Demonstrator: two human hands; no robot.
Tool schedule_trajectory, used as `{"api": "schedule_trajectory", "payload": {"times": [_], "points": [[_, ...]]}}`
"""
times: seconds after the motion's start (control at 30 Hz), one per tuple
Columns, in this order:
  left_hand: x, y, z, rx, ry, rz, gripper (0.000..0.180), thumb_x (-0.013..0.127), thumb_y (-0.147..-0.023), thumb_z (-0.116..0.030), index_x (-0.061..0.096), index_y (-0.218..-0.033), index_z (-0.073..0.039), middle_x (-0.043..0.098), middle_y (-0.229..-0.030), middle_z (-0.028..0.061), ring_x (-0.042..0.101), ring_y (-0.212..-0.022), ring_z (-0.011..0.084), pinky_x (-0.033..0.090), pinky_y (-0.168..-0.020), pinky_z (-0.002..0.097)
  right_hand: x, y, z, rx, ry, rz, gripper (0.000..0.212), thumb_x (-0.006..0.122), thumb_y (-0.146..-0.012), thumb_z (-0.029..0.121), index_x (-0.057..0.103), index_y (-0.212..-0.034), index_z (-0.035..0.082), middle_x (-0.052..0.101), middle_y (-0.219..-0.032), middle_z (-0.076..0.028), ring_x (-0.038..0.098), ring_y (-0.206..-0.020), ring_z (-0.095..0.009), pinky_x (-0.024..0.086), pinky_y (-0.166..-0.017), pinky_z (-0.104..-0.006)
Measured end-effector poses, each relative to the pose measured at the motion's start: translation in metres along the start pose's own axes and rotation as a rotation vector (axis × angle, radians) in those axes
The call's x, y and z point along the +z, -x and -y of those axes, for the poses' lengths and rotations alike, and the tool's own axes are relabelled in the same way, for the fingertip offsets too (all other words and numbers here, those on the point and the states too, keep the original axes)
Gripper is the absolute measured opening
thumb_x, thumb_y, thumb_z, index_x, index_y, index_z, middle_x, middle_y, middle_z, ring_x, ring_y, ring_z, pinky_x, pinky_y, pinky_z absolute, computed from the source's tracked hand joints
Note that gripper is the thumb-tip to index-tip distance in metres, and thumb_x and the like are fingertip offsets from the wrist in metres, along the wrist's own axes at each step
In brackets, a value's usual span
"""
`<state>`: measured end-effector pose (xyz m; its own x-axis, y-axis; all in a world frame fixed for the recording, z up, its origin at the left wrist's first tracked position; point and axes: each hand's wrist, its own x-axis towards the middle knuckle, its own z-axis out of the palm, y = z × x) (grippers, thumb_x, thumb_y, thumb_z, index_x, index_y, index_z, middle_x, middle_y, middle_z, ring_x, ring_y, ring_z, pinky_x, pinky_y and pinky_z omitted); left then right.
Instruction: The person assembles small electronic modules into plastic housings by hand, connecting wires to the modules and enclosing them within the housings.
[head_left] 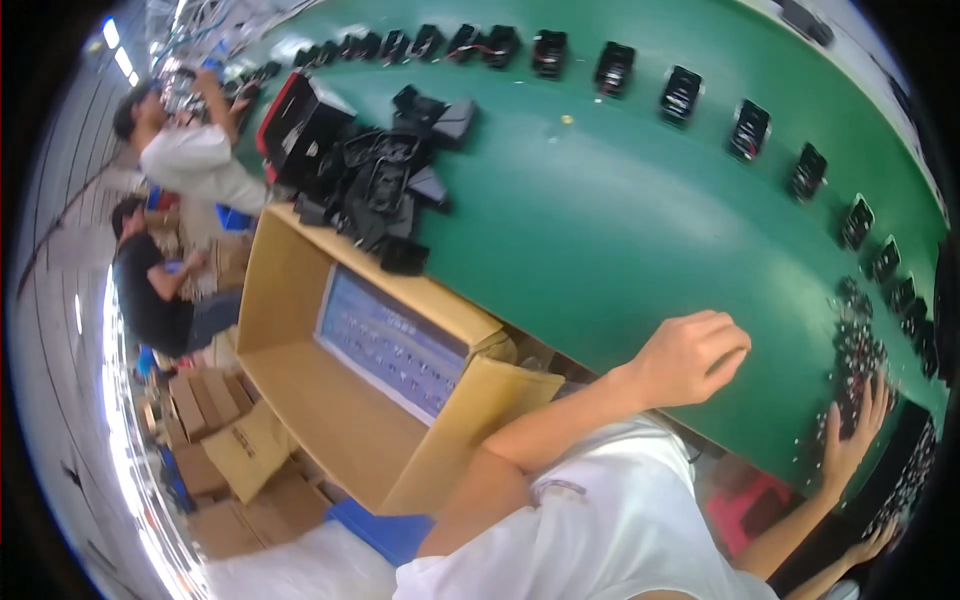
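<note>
My left hand (690,355) hovers over the near edge of the green table (600,240), its fingers curled toward the thumb. Whatever may be inside that curl is hidden. At the right, my right hand (858,435) lies with fingers spread at the near side of a heap of small black, silver and red parts (858,350). Tiny pale bits are scattered around it. Beyond the heap, black casings (750,130) with wiring inside stand spaced out in a long curved row along the table's far side.
A pile of empty-looking black casings (385,190) lies at the table's left, beside an open cardboard box (400,465) with a printed sheet (390,345) inside. Another person's hand (875,545) shows at lower right near a black tray of parts (905,480). Two people work at far left.
</note>
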<state>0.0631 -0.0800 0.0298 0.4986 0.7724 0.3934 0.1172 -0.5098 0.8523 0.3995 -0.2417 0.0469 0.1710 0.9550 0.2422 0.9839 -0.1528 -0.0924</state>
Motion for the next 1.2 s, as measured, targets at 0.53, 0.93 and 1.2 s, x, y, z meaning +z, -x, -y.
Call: {"api": "schedule_trajectory", "payload": {"times": [0.53, 0.93, 1.2], "points": [[-0.274, 0.071, -0.029, -0.552, -1.210, -0.288, 0.122, 0.095, -0.056, -0.033, 0.026, -0.154, -0.011, 0.021, -0.154, 0.0296, 0.031, -0.135, 0.0520, 0.032, -0.114, 0.0548, -0.017, -0.007, 0.031, 0.025, -0.276, -0.354, 0.034, 0.060, -0.094, 0.005, 0.060, -0.128, -0.002, 0.050, -0.144, -0.018, 0.042, -0.138, -0.036, 0.032, -0.115, -0.0506], [-0.326, 0.057, 0.038, -0.578, -0.956, -0.138, 0.119, 0.090, -0.063, -0.034, 0.021, -0.157, -0.016, 0.040, -0.149, 0.0221, 0.042, -0.136, 0.0400, 0.038, -0.113, 0.0452, 0.007, -0.010, 0.105, -0.076, -0.536, -0.223, 0.035, 0.055, -0.089, 0.008, 0.057, -0.122, -0.004, 0.050, -0.142, -0.021, 0.039, -0.139, -0.042, 0.027, -0.116, -0.0562], [-0.262, 0.042, 0.053, -0.569, -0.753, -0.245, 0.094, 0.077, -0.076, -0.029, 0.028, -0.153, -0.013, 0.043, -0.143, 0.0239, 0.049, -0.129, 0.0416, 0.044, -0.107, 0.0435, 0.030, -0.012, 0.131, -0.070, -0.683, -0.068, 0.034, 0.061, -0.084, 0.006, 0.061, -0.117, -0.001, 0.055, -0.138, -0.019, 0.040, -0.139, -0.041, 0.029, -0.114, -0.0537]]}}
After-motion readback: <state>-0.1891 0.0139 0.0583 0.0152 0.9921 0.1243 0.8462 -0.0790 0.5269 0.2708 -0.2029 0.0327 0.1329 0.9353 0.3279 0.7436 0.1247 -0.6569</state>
